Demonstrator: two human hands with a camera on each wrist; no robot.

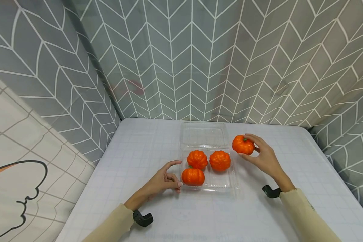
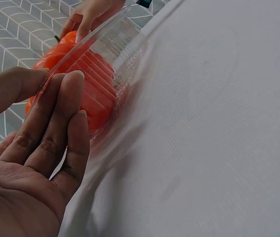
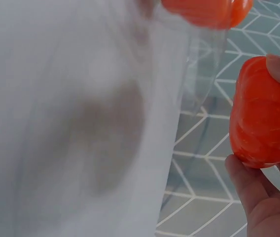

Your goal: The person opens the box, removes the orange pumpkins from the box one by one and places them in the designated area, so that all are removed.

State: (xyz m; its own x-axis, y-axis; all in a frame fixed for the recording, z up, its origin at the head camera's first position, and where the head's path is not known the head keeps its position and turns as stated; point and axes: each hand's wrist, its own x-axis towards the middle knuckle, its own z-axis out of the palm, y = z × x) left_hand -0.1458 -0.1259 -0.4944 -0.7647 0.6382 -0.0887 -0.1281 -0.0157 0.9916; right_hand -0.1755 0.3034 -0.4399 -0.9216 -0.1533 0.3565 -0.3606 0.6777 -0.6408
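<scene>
My right hand grips a small orange toy pumpkin between thumb and fingers, raised at the right of a clear plastic clamshell box. In the right wrist view the same pumpkin shows its ribbed side, above the table. Three more pumpkins sit in the box: one at back left, one at back right and one at front left. At the box's left side is my left hand; the left wrist view shows its thumb and fingers pinching the rim.
The box's hinged lid lies folded back toward the rear of the white table. Grey curtains with a white chevron pattern hang behind and at the sides. Black wrist devices sit on both wrists.
</scene>
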